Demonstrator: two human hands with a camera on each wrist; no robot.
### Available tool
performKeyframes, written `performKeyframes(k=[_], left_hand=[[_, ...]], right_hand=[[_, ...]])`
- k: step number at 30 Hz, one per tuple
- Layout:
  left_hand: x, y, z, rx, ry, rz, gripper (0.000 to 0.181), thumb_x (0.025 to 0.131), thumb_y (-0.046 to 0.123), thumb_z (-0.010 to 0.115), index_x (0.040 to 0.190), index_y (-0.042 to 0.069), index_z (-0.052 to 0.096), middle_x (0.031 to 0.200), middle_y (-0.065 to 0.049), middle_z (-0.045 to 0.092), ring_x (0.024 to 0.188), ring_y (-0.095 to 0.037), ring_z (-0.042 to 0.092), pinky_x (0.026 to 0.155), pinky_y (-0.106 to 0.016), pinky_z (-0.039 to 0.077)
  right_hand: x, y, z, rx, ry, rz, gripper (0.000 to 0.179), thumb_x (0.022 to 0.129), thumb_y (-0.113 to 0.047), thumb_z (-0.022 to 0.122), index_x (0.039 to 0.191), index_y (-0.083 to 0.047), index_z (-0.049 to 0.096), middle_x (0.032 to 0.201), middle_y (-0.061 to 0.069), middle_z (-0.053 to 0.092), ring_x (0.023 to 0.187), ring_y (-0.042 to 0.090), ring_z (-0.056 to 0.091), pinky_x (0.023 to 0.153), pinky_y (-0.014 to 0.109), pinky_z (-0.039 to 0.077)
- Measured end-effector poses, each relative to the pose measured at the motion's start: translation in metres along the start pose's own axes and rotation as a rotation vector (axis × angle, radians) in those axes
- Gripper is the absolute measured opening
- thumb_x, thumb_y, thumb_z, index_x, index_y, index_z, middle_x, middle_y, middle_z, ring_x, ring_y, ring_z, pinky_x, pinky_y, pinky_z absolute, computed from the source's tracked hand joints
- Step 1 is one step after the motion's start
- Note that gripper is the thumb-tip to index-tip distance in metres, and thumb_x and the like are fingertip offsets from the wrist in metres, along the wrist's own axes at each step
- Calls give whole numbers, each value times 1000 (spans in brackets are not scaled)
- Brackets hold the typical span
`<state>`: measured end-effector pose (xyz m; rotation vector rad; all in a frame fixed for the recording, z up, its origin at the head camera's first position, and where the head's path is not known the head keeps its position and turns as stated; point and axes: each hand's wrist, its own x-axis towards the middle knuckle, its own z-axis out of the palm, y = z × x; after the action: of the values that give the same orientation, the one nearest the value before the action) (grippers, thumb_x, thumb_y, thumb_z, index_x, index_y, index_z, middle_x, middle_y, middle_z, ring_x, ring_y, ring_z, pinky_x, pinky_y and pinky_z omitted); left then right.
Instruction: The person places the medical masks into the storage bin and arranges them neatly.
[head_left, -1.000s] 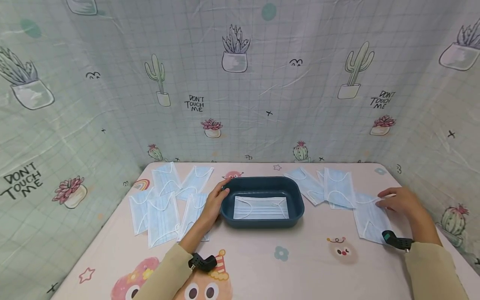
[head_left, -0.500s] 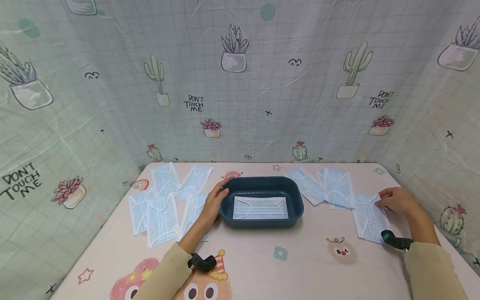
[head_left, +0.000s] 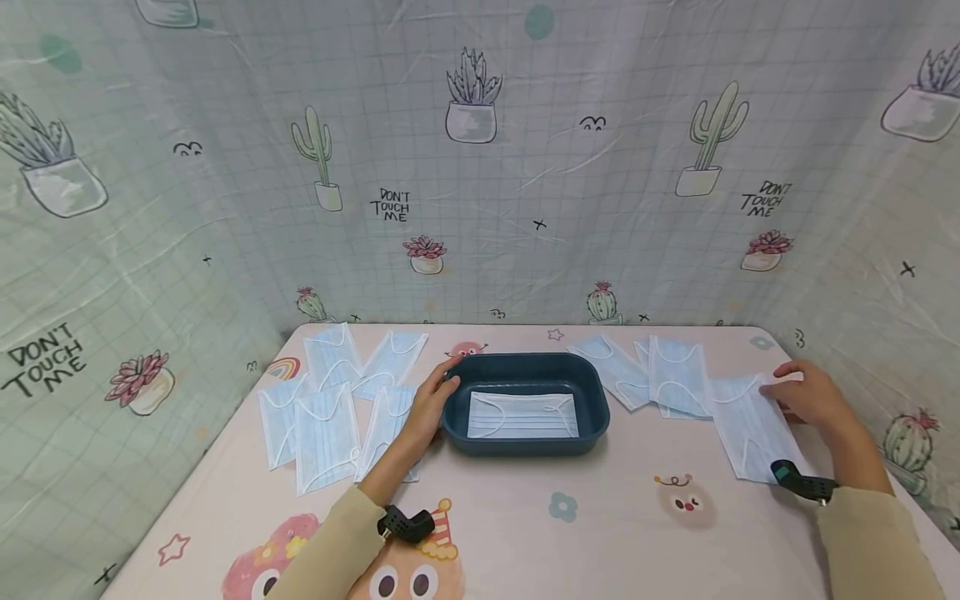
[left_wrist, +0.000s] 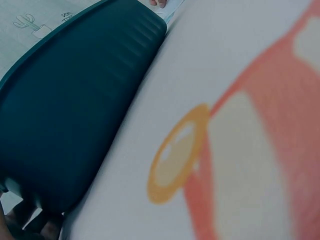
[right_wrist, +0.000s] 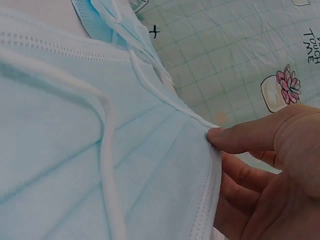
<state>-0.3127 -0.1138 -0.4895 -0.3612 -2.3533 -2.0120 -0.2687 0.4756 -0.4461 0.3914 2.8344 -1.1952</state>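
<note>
Your right grip [head_left: 813,392] pinches the surgical mask [head_left: 750,427] by its edge; left grip [head_left: 426,412] holds the tub [head_left: 525,447]; keep ear loops [right_wrist: 106,150] untangled.

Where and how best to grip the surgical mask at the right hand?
Probably pinch the surgical mask by its thin far right corner, coming from the right: the right hand holds that corner raised, while the far left one lies by a neighbouring mask.

A pale gridded sheet [head_left: 510,179] printed with potted cacti [head_left: 717,129] and "DON'T TOUCH ME" lettering [head_left: 392,205] hangs behind a pinkish worktop [head_left: 630,542] patterned with a rainbow [head_left: 283,368], blue flowers [head_left: 562,507] and cartoon faces [head_left: 687,505].
</note>
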Motion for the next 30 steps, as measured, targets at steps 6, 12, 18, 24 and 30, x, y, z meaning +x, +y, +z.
performKeyframes(k=[6, 12, 18, 24, 30], left_hand=[[-1, 1, -1, -1, -2, -4, 46, 109, 27, 49, 154, 20, 49, 165, -6, 42, 159, -30, 28, 131, -56, 16], [-1, 2, 0, -2, -5, -6, 47, 109, 27, 49, 155, 19, 47, 165, -5, 42, 159, -29, 27, 131, -56, 16], [-1, 3, 0, -16, -4, -15, 46, 108, 26, 49, 154, 23, 49, 164, -5, 42, 159, -29, 28, 130, -56, 17], [-1, 3, 1, -8, -2, -13, 46, 109, 26, 49, 154, 23, 49, 165, -5, 42, 158, -29, 28, 131, -55, 17], [-1, 2, 0, -10, -4, -14, 45, 109, 26, 49, 153, 23, 50, 165, -4, 42, 159, -28, 27, 131, -54, 15]], right_hand=[[-4, -3, 5, -6, 57, -88, 39, 103, -17, 58, 127, 14, 54, 122, 33, 61, 92, 25, 60, 65, 23, 53], [-7, -7, 2, -21, 35, -121, 53, 102, -21, 60, 142, 12, 49, 148, 42, 40, 118, 50, 46, 73, 28, 51], [-11, -11, -4, -59, 25, -173, 52, 100, -15, 62, 143, 10, 50, 149, 40, 42, 115, 39, 50, 72, 20, 48], [-16, -17, -8, -50, 58, -159, 51, 105, -28, 60, 138, 10, 55, 144, 39, 47, 116, 41, 50, 78, 23, 41], [-22, -29, -17, -46, -19, -148, 60, 104, -25, 60, 147, 12, 42, 154, 44, 30, 125, 54, 44, 68, 16, 50]])
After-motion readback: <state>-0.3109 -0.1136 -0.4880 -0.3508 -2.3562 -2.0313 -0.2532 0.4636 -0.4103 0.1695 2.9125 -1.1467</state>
